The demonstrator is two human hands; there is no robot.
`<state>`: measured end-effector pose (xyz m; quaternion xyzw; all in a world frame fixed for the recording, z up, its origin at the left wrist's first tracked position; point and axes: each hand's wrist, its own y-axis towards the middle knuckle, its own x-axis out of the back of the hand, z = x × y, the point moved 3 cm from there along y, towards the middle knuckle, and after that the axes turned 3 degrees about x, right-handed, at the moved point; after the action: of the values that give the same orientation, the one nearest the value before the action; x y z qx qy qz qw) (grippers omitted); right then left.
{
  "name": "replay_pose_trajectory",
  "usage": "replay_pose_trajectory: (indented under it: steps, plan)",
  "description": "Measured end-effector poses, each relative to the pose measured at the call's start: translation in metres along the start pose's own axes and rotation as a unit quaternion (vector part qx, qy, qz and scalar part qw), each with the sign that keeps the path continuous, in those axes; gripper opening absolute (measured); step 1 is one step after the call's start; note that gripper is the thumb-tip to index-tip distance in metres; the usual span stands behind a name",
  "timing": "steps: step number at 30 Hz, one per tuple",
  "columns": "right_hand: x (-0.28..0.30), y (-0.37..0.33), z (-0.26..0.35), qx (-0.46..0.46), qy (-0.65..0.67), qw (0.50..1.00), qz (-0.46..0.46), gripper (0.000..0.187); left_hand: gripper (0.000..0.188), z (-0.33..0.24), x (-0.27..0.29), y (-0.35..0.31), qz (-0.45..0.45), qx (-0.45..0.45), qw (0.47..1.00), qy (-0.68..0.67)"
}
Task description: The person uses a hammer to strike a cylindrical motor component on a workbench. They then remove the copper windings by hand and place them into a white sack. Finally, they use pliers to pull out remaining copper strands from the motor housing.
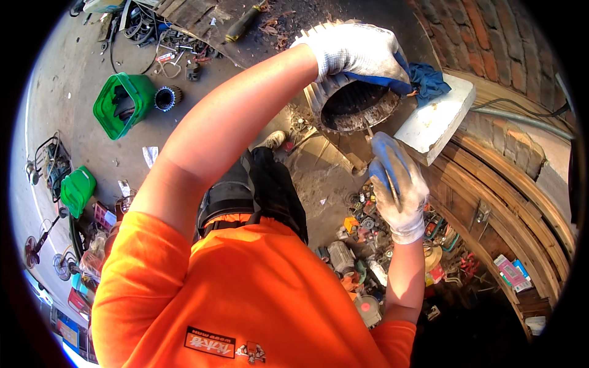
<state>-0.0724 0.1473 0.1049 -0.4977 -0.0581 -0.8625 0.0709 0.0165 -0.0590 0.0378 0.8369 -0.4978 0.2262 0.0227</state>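
Note:
A finned, round metal motor housing [316, 101] rests tilted, its dark hollow end facing me and its rim dirty. My left hand [362, 54], in a white glove with a blue palm, lies over the top of the housing. Its fingers bend over the upper right edge and hold it. Lower down, my gloved right hand [399, 187] is closed round a thin metal rod-like tool [391, 189]. The tool's end points up to the lower rim of the housing; whether it touches is hard to tell. The tool's exact kind is not clear.
Right of the housing are a white block [437, 116] and a blue cloth [428, 83]. Stacked wooden boards [491, 184] run along the brick wall [472, 37]. Loose motor parts [343, 257] lie below. A green bucket [144, 98] and a finned ring [167, 98] stand left.

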Motion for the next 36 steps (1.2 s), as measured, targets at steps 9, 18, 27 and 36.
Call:
replay_pose_trajectory:
  steps: [9,18,27,36]
  plan:
    - [-0.009,0.022,0.006,0.081,-0.087,0.986,0.117,0.048,0.043,0.007,0.0,0.004,-0.007,-0.003,1.0,-0.025]
    - [-0.011,0.023,-0.001,0.084,-0.148,0.973,0.154,0.055,0.042,0.004,0.005,0.0,-0.006,-0.018,0.999,-0.039]
    - [-0.043,0.002,-0.028,-0.077,-0.064,0.995,0.01,0.041,0.039,0.001,0.002,-0.001,-0.02,-0.036,0.999,-0.015]
    - [-0.027,-0.014,-0.014,-0.264,0.303,0.854,-0.331,0.044,0.045,0.007,0.008,0.003,-0.037,0.003,0.999,-0.031]
